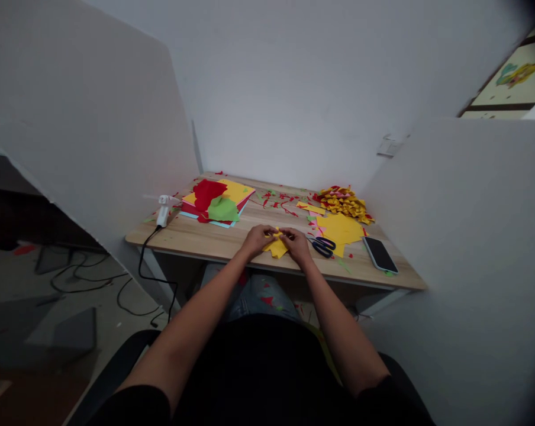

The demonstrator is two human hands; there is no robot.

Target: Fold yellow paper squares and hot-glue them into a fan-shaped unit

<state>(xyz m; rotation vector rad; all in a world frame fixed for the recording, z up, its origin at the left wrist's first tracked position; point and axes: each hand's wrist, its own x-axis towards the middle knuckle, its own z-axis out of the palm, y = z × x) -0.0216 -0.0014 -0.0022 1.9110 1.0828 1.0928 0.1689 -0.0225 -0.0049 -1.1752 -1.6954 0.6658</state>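
Near the front edge of the wooden desk point(214, 241), my left hand point(259, 238) and my right hand point(295, 241) meet over a piece of yellow paper point(277, 248). Fingers of both hands are closed on its upper part, from opposite sides. The lower part of the paper spreads out below them, with an uneven outline. Just right of my right hand lie dark-handled scissors point(323, 246), their blades pointing toward it. Beyond the scissors are flat yellow paper sheets point(345, 228). My fingertips partly hide how the paper is folded.
At the left, a white glue gun point(163, 213) stands with its black cord hanging down. Red and green paper pieces point(223, 208) lie on stacked coloured sheets. A heap of folded yellow paper point(345, 203) sits at back right; a phone point(380, 255) is near the right edge. Scraps point(280, 200) litter the back.
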